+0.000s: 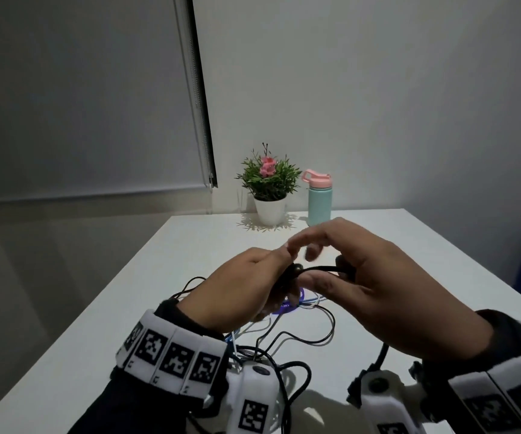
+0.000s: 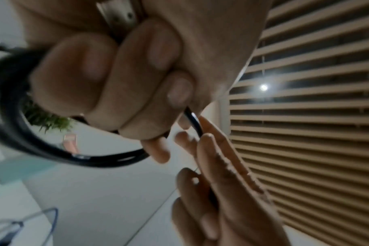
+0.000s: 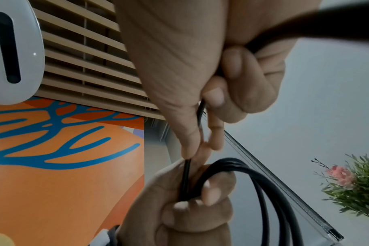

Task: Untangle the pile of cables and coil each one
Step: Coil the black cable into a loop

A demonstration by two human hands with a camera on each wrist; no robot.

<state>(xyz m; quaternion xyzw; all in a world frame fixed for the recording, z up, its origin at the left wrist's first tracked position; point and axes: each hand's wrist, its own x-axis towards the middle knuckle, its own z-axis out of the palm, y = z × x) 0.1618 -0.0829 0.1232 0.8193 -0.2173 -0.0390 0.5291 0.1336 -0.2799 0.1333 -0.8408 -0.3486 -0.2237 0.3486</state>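
1. Left hand [image 1: 237, 286] raised above the tabletop [image 1: 146, 277], grip clamped round a coiled black cable [image 3: 261, 181]: several smooth, round, rubbery loops bunched in the curled fingers [image 2: 99, 83].
2. Right hand [image 1: 365, 277] just beside the left, thumb and curled fingers pinching a straight run of the same black cable [image 1: 318, 269]; stretched taut between both hands (glossy sheath, thin and round).
3. In the right wrist view, loops fanning out in wide arcs from the left fist, strands lying side by side.
4. In the left wrist view, one thick blurred arc [image 2: 8, 119] curving round below the knuckles.
5. Below the hands, resting on the matte white tabletop, a loose tangle of cables [image 1: 287, 336]: thin black strands in open loops, mixed with pale white ones.
6. Something flat, purple and rounded [image 1: 287, 303] lying under the tangle, mostly hidden by the hands (cannot tell what).
7. At the far edge of the tabletop, a small potted plant [image 1: 268, 183] with spiky green leaves and pink blooms in a smooth white tapered pot.
8. Just beside it, a cylindrical mint-green bottle [image 1: 318, 198] with a pink cap and loop handle.
9. White bands printed with black square markers [image 1: 171, 355] wrapped round both wrists over dark sleeves.
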